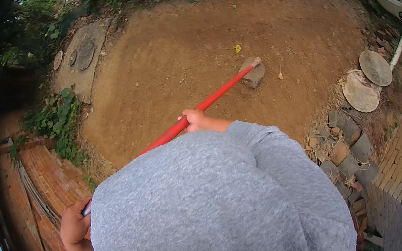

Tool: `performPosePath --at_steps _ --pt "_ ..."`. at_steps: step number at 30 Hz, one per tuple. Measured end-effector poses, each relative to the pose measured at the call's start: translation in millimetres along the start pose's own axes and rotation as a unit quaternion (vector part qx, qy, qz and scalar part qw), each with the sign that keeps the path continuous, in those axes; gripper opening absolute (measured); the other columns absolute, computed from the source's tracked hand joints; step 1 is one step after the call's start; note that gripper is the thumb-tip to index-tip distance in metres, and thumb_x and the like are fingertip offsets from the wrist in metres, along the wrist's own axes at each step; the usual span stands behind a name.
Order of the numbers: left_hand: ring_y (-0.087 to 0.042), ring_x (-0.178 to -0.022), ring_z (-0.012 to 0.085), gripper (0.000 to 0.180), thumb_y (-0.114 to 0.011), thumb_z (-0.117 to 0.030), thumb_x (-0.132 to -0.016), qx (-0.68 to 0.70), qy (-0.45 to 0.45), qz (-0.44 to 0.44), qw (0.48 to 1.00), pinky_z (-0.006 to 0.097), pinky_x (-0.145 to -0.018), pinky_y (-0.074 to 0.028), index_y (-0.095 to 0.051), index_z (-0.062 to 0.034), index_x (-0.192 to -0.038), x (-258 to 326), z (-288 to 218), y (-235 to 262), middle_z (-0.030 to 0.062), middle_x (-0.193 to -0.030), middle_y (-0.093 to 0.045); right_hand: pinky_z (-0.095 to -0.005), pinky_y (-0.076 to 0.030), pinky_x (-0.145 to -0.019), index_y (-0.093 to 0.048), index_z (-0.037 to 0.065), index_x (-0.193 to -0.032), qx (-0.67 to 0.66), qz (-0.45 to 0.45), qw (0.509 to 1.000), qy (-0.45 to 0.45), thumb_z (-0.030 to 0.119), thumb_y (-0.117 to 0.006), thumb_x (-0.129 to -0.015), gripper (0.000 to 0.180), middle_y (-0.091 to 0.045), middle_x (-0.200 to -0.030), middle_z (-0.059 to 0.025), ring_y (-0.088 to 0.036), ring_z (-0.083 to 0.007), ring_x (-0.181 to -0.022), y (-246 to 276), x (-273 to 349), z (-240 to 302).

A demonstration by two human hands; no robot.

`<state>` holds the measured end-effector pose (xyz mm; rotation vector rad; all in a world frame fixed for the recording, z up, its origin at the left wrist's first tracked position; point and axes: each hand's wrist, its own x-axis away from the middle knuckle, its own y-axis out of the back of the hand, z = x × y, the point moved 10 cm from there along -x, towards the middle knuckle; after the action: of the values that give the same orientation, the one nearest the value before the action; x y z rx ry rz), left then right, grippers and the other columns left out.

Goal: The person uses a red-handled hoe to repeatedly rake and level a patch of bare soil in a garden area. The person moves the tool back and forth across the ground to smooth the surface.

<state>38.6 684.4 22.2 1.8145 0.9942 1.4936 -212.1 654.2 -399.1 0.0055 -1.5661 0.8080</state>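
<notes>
Your right hand [192,119] grips the red pole [223,88] partway along; your left hand [77,222] curls round a pale end by your side (the same pole's, it seems; your grey shirt [220,205] hides the join). Those 2 spread holds likely give leverage. The far tip overlaps a grey-brown block [253,77], stone or tool head unclear. Open soil [187,41] surrounds it, bounded by a slab [89,38] left, 2 discs [376,68] and rubble [340,153] right.

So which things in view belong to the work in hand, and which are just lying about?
In use:
red pole, gripped by the right hand
grey piece at its far end
left hand, apparently around the pole's near end, mostly hidden

Lying about:
two round discs
bricks
small yellow thing
long rods, lower left
</notes>
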Motion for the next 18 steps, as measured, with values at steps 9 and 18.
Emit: performPosePath --at_steps 9,18 --pt "-0.068 -0.080 0.0282 0.036 -0.072 -0.010 -0.075 0.035 0.016 0.017 0.999 0.033 -0.073 -0.051 -0.067 -0.0050 -0.110 3.3 -35.1 -3.4 0.0197 -0.088 -0.068 -0.0513 -0.055 -0.070 -0.039 0.003 -0.119 -0.002 0.001 1.000 0.028 0.012 -0.053 -0.093 0.031 -0.053 -0.102 -0.0145 -0.060 -0.0290 -0.088 0.9 -5.2 14.3" --pt "-0.068 -0.077 0.0292 0.037 -0.074 -0.014 -0.073 -0.054 -0.036 0.012 0.998 0.034 -0.068 -0.050 -0.067 -0.0043 -0.107 9.8 -62.7 23.5 0.0206 -0.084 -0.066 -0.0575 -0.052 -0.072 -0.042 0.005 -0.112 0.069 0.100 0.993 -0.011 0.009 -0.053 -0.090 0.025 -0.056 -0.103 -0.0165 -0.060 -0.0309 -0.090 6.5 -20.9 -0.7"
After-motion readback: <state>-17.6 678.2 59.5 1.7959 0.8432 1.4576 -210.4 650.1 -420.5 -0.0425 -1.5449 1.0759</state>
